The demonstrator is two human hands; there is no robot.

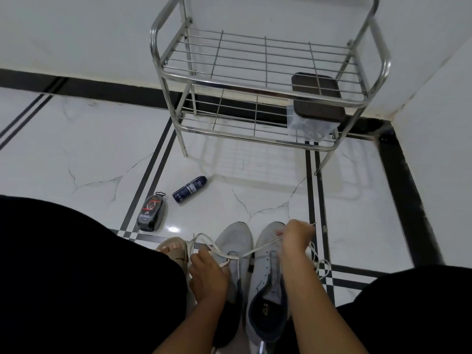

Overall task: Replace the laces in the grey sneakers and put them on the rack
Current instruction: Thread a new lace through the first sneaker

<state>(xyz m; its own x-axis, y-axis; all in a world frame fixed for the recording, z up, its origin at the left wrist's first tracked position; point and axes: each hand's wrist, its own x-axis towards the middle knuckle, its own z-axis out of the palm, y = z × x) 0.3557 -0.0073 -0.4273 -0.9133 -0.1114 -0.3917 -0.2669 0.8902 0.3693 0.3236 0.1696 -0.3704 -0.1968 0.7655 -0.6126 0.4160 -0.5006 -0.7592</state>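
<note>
Two grey sneakers [255, 272] sit before the steel rack [268, 80]; left hand [208, 273] and right hand [297, 235] each pinch the white lace [258, 249], fingers curled.

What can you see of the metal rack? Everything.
The rack is shiny steel tubing with two wire-grid shelves, rounded side rails and thin legs. It stands upright on the white tiled floor, in the corner against the wall. The top shelf looks bare. On the lower shelf, at the right end, lies a dark brown tray-like object over a clear plastic bag. Neither hand touches it.
</note>
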